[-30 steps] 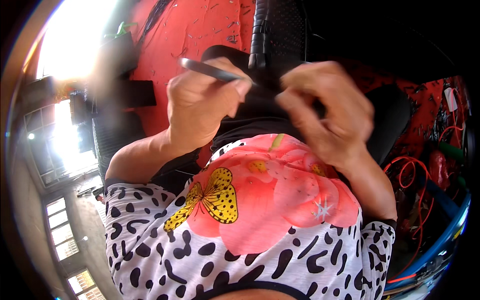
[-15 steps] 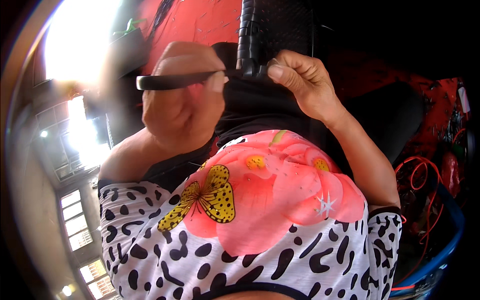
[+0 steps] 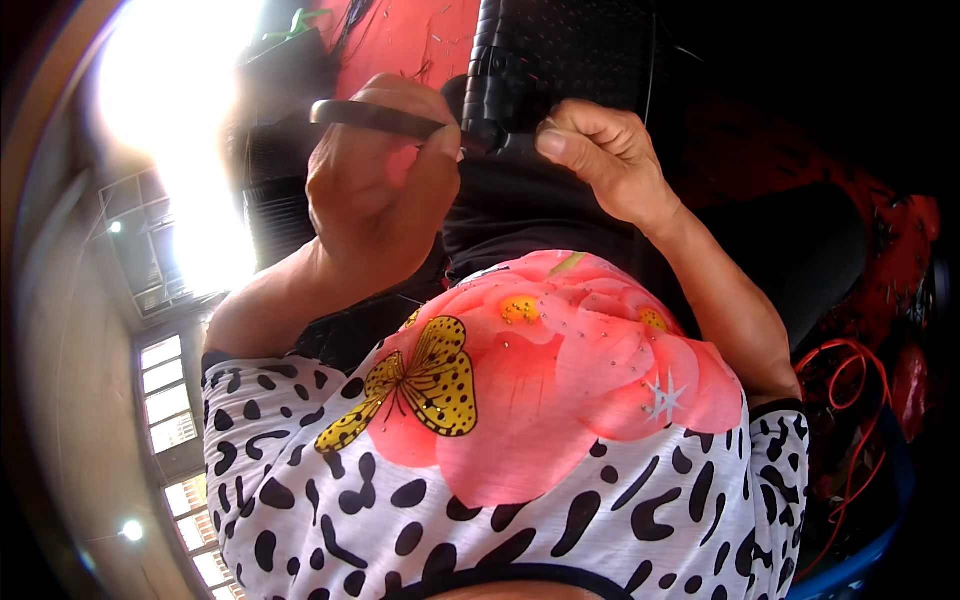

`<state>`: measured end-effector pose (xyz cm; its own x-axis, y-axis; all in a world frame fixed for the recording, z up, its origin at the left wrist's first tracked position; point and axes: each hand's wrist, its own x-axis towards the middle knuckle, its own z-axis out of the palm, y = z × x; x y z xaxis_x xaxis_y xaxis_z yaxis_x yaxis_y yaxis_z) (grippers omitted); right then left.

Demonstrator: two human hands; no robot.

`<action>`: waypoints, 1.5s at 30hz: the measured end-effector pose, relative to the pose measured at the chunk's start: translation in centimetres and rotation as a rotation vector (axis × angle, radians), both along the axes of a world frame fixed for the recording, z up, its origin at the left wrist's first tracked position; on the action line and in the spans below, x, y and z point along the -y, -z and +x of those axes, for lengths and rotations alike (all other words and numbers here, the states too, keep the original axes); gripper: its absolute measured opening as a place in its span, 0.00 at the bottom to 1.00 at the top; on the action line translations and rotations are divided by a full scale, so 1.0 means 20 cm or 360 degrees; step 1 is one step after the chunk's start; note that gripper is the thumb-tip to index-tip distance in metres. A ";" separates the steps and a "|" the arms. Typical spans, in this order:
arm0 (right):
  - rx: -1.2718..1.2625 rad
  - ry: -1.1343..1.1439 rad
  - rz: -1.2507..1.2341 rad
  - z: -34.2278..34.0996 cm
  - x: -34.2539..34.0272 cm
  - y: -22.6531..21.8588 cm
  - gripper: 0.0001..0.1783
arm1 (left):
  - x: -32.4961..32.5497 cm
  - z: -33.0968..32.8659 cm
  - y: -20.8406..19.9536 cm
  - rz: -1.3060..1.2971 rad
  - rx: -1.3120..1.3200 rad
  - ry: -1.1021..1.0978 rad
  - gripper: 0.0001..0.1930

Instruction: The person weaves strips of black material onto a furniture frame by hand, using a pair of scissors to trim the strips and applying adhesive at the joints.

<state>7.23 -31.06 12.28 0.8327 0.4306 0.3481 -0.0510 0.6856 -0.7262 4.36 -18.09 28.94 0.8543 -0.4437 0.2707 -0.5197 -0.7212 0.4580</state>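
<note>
My left hand (image 3: pixel 385 175) is closed around a long, black, slightly curved piece (image 3: pixel 375 117); it sticks out leftward, and I cannot tell whether it is a tool handle or a stiff strip. Between my hands lies the corner of a black woven panel (image 3: pixel 565 60), its edge (image 3: pixel 485 60) wrapped in black bands. The fingertips of my left hand are close to that corner. On the other side, my right hand (image 3: pixel 605 160) pinches a short dark strip (image 3: pixel 520 146) at the corner, thumb against curled fingers. The strip's end is hidden by the fingers.
Black trousers (image 3: pixel 530 210) cover my lap under the panel. A red surface (image 3: pixel 410 40) with dark scraps lies beyond. To the right are a red cord (image 3: pixel 845 350) and a blue curved rim (image 3: pixel 850 575). Bright windows (image 3: pixel 165 385) show at left.
My left hand has risen slightly and shifted right with the black piece, which now tilts down toward the corner. The right hand keeps its pinch. The whole view has shifted a little.
</note>
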 end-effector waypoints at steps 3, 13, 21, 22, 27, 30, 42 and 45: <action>-0.0026 -0.0002 0.0070 0.00 -0.04 0.02 0.16 | -0.02 -0.01 0.01 0.0147 -0.0045 -0.0122 0.06; -0.0018 0.0055 0.0012 0.01 -0.07 0.04 0.17 | -0.02 0.01 0.08 0.0092 0.0164 -0.0111 0.08; 0.0031 0.0119 -0.0024 0.00 -0.08 0.02 0.17 | -0.03 0.00 0.07 0.0458 0.0430 0.0085 0.09; 0.0033 0.0119 -0.0025 0.00 -0.08 0.02 0.17 | -0.03 0.00 0.07 0.0458 0.0432 0.0084 0.09; 0.0047 0.0125 -0.0049 -0.01 -0.07 0.01 0.16 | -0.02 0.02 0.05 0.0516 0.0377 0.0090 0.09; 0.0056 0.0166 -0.0047 -0.01 -0.07 0.00 0.16 | 0.00 0.02 0.04 0.0452 0.0324 0.0061 0.09; 0.0072 0.0096 -0.0042 -0.03 -0.04 -0.07 0.16 | -0.03 -0.06 0.01 0.0353 0.0190 -0.0020 0.11; 0.0058 0.0046 -0.0032 -0.03 -0.03 -0.08 0.16 | 0.01 -0.05 0.01 0.0291 0.0316 -0.0201 0.09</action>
<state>6.71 -30.55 13.80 0.8320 0.4137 0.3696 -0.0047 0.6715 -0.7410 3.33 -18.28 28.67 0.8443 -0.3940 0.3633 -0.4869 -0.8472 0.2127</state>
